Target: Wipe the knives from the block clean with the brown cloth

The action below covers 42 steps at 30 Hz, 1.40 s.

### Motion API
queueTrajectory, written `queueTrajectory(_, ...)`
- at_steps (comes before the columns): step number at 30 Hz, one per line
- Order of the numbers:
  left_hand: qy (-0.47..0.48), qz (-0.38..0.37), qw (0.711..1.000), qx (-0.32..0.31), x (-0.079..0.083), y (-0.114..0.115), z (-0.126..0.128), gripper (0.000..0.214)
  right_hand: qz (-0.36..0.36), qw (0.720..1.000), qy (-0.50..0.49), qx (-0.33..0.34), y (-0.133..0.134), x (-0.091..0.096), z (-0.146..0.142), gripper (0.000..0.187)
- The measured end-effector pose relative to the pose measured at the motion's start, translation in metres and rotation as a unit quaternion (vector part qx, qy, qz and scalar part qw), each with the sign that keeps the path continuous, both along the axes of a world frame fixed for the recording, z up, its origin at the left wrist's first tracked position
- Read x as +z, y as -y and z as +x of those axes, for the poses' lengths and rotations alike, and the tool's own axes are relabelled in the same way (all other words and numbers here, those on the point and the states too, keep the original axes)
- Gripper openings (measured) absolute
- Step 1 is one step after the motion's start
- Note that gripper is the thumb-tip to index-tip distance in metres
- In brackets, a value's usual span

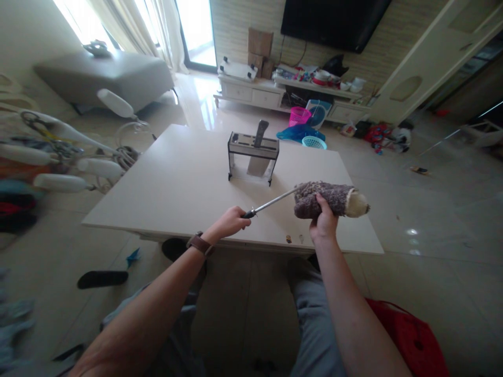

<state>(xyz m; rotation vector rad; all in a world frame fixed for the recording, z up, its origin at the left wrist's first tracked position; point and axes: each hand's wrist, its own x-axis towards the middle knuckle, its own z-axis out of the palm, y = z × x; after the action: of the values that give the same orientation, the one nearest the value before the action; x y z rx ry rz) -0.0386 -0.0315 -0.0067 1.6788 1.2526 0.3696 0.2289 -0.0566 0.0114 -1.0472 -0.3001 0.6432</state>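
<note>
My left hand (231, 222), with a brown-strapped watch on its wrist, is closed around the black handle of a sharpening steel (274, 200). The metal rod points up and right. Its tip reaches the left end of a fuzzy grey-brown roll (324, 198) with a cream-coloured right end; whether it goes inside, I cannot tell. Fingers of my right hand (325, 222) grip this roll from below, over the right part of the white table (165, 178). Farther back stands a knife block (253, 144) with clear sides, one dark-handled knife (259, 137) upright in it.
Two tiny items, one being a yellowish piece (288, 239), lie near the table's front edge. White lamp arms (88, 167) crowd the left side. Beyond the table are a pink basket (299, 116), a light-blue basket (314, 142) and a low cabinet (251, 94). A red bag (412, 335) is at lower right.
</note>
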Motion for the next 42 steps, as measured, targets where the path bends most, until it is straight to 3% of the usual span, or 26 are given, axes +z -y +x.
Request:
queueTrajectory(5, 0.031, 0.04, 0.998, 0.04, 0.001, 0.003, 0.025, 0.022, -0.032, 0.987, -0.066, 0.141, 0.005, 0.004, -0.034, 0.05)
queueTrajectory(9, -0.002, 0.12, 0.992, 0.039, 0.005, 0.007, 0.043, 0.029, -0.037, 0.97, -0.087, 0.223, 0.008, 0.01, -0.061, 0.038)
queueTrajectory(14, -0.055, 0.181, 0.981, 0.042, 0.01, 0.014, 0.052, 0.028, -0.036, 0.949, -0.086, 0.303, 0.01, 0.014, -0.073, 0.024)
queueTrajectory(20, -0.069, 0.192, 0.978, 0.034, 0.012, 0.017, 0.049, 0.029, -0.04, 0.961, -0.06, 0.267, 0.01, 0.012, -0.071, 0.031)
queueTrajectory(28, -0.008, 0.191, 0.981, 0.015, 0.009, 0.018, 0.046, 0.031, -0.057, 0.947, -0.068, 0.309, 0.016, 0.014, -0.068, 0.036)
queueTrajectory(42, -0.059, 0.206, 0.977, -0.002, 0.011, 0.015, 0.052, 0.029, -0.045, 0.979, -0.027, 0.196, 0.015, 0.003, -0.065, 0.045)
